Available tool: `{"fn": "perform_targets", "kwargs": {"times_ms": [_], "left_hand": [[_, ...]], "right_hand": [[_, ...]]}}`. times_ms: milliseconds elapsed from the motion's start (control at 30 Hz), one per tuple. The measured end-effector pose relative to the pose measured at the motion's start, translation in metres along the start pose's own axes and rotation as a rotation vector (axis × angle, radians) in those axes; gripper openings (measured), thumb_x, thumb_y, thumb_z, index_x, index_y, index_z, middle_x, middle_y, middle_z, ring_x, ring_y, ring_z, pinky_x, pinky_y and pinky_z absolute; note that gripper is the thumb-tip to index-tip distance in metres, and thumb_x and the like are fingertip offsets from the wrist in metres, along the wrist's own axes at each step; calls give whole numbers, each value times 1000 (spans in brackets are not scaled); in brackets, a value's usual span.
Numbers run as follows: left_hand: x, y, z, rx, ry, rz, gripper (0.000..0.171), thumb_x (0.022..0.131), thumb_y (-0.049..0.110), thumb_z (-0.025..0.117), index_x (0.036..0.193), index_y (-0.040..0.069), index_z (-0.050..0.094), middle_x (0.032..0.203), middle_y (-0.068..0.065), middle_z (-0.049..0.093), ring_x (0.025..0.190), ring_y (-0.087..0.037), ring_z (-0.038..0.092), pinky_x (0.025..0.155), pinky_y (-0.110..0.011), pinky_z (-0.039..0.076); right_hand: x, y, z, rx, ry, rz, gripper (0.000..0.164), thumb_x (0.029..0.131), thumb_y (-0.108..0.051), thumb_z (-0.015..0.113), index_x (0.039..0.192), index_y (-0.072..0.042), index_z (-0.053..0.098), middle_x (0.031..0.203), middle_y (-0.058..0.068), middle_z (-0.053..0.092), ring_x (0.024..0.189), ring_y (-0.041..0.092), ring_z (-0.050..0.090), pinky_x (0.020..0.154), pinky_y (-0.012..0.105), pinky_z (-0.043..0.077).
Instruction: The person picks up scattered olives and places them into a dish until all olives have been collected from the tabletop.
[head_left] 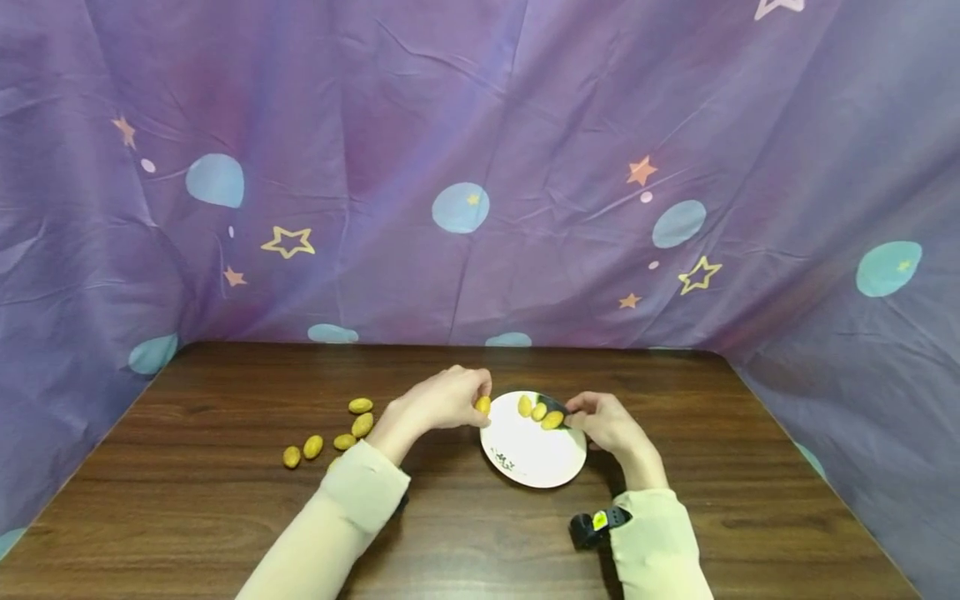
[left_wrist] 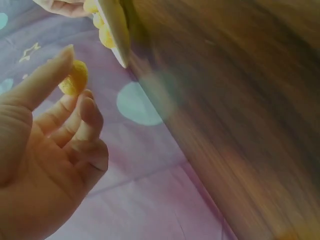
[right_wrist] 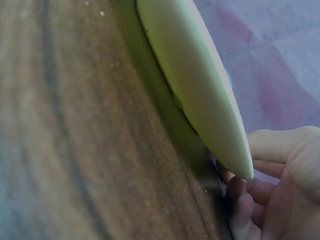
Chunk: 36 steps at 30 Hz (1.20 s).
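Between thumb and fingers, my left hand (head_left: 448,398) pinches a small yellow oval fruit (head_left: 483,405) near the plate's left rim. The left wrist view shows that fruit (left_wrist: 74,78) at the thumb tip, its surface rough. My right hand (head_left: 611,423) grips the right rim of a round white plate (head_left: 528,454) with a dark green patch and a small printed leaf motif. In the right wrist view the thumb lies over the plate's edge (right_wrist: 200,85) and the other fingers are below it. Several like yellow fruits (head_left: 552,420) rest on the plate's far side.
More yellow fruits (head_left: 312,447) lie scattered on the brown wooden table (head_left: 187,500), left of the plate and partly behind my left forearm. A black strap device (head_left: 592,527) sits at my right wrist. A purple patterned cloth (head_left: 390,167) hangs behind the table.
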<state>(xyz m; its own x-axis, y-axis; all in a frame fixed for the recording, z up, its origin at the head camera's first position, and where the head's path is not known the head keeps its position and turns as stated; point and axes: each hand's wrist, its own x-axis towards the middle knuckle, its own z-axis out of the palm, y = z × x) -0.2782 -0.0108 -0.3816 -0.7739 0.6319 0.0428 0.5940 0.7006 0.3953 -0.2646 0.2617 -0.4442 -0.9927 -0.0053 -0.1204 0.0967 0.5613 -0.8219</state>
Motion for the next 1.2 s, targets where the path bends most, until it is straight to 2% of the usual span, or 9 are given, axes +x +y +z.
{"fn": "perform_targets", "kwargs": {"times_ms": [233, 400, 567, 767, 967, 1200], "left_hand": [[23, 12, 8, 9, -43, -16, 27, 80, 21, 80, 96, 11, 61, 74, 4, 55, 68, -12, 51, 64, -27, 45], [35, 15, 17, 28, -68, -72, 29, 79, 22, 81, 99, 12, 62, 82, 3, 58, 73, -15, 54, 69, -30, 46], [40, 20, 22, 84, -88, -134, 32, 78, 25, 82, 101, 13, 63, 89, 2, 62, 79, -17, 57, 73, -33, 47], [46, 26, 25, 124, -96, -185, 34, 76, 28, 84, 99, 13, 64, 86, 3, 60, 80, -18, 56, 76, -35, 47], [52, 28, 28, 155, -138, -237, 32, 76, 29, 83, 96, 15, 63, 86, 2, 59, 85, -20, 56, 80, -38, 46], [53, 32, 29, 142, -151, -252, 34, 76, 32, 83, 96, 14, 62, 90, 0, 60, 91, -23, 58, 85, -40, 46]], "right_hand": [[-1, 2, 1, 13, 6, -6, 20, 85, -3, 63, 104, 2, 63, 79, 3, 59, 64, 16, 53, 52, 31, 44], [-1, 2, 0, 7, 4, -1, 21, 85, -4, 63, 106, 2, 63, 81, 4, 60, 66, 17, 54, 53, 31, 44], [-1, 2, -1, -7, 17, -7, 22, 85, -4, 64, 106, 2, 64, 83, 6, 60, 68, 18, 54, 53, 32, 45], [0, 2, 1, -1, 23, -2, 21, 85, -3, 64, 105, 2, 64, 81, 5, 59, 66, 17, 54, 53, 31, 44], [0, 2, 2, 13, 16, -2, 19, 86, -3, 63, 105, 3, 63, 81, 6, 60, 65, 17, 54, 51, 31, 44], [-1, 2, 0, 10, 17, -10, 18, 87, -3, 63, 104, 2, 64, 82, 6, 60, 66, 17, 54, 52, 31, 43]]}}
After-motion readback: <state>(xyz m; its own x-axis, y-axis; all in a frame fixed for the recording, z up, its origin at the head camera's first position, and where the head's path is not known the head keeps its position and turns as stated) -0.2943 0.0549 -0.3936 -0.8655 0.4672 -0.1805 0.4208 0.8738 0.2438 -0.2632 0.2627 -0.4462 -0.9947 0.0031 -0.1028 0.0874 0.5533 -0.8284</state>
